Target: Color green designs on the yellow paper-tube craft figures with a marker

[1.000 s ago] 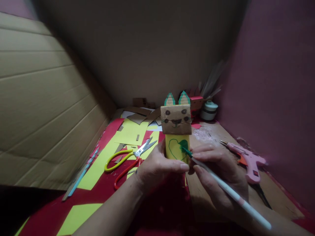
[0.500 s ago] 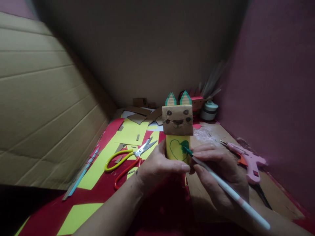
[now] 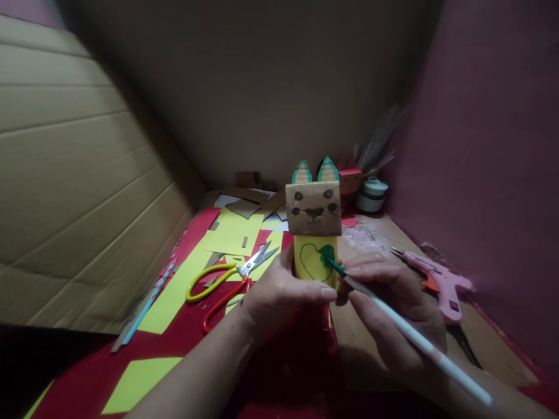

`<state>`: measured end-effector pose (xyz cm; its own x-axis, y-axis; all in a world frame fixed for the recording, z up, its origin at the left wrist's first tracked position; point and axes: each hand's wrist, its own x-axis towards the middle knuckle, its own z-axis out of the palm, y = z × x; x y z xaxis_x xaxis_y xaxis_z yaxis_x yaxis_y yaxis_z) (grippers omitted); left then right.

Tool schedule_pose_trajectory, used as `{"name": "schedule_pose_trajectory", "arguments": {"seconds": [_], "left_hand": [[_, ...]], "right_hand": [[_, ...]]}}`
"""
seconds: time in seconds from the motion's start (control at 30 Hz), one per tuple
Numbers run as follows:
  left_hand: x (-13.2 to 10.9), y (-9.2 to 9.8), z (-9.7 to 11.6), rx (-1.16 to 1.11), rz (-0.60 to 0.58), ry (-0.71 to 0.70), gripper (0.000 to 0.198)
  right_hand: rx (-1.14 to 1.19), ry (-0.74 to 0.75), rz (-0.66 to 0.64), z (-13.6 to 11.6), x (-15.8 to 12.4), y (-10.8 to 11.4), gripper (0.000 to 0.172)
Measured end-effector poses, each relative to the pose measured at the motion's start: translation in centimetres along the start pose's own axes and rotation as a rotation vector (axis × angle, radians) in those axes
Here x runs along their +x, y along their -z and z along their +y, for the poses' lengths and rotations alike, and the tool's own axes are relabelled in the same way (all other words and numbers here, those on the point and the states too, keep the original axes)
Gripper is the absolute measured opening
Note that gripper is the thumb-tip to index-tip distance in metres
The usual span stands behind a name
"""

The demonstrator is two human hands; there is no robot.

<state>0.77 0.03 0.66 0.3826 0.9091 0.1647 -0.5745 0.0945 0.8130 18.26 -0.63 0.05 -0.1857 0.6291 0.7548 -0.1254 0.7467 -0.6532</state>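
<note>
My left hand (image 3: 290,285) is wrapped round the lower part of a paper cat figure (image 3: 313,212), holding it upright. The figure has a brown face with drawn eyes, nose and mouth, green-edged ears, and a yellow body. On that body is a green heart outline (image 3: 305,259), its right part coloured in green. A marker pen (image 3: 393,319) with a white barrel and green tip is pinched in my right hand (image 3: 393,308). Its tip touches the coloured part of the heart. The left hand's fingers behind the figure are mostly hidden.
Scissors (image 3: 244,272) with yellow and red handles lie left among yellow paper sheets (image 3: 233,233). A pink glue gun (image 3: 437,279) lies right. Behind stand a lidded jar (image 3: 372,195) and another, reddish figure (image 3: 350,181). A cardboard panel (image 3: 78,186) walls the left; a pencil (image 3: 151,302) lies near it.
The cat figure has shifted slightly up and left in view. The marker's rear end has swung a little to the right, its tip staying on the green area.
</note>
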Motion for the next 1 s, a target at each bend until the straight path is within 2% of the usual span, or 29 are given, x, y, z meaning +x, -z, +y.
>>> {"name": "schedule_pose_trajectory", "arguments": {"seconds": [0.1, 0.37, 0.67, 0.9, 1.0], "left_hand": [[0.00, -0.06, 0.06, 0.003, -0.010, -0.001, 0.026], [-0.07, -0.28, 0.36, 0.006, 0.034, 0.028, 0.027], [0.08, -0.71, 0.66, -0.037, 0.080, 0.031, 0.040], [0.05, -0.52, 0.50, -0.020, 0.016, 0.008, 0.027], [0.06, -0.61, 0.60, -0.029, 0.038, 0.018, 0.032]], "right_hand": [[0.035, -0.023, -0.008, -0.01, -0.09, 0.29, 0.039], [0.027, -0.006, -0.061, -0.04, -0.07, 0.41, 0.042], [0.034, -0.017, -0.135, 0.48, -0.37, 0.75, 0.041], [0.023, -0.002, -0.060, 0.03, -0.30, 0.25, 0.043], [0.042, 0.002, -0.073, -0.18, -0.13, 0.17, 0.043]]}}
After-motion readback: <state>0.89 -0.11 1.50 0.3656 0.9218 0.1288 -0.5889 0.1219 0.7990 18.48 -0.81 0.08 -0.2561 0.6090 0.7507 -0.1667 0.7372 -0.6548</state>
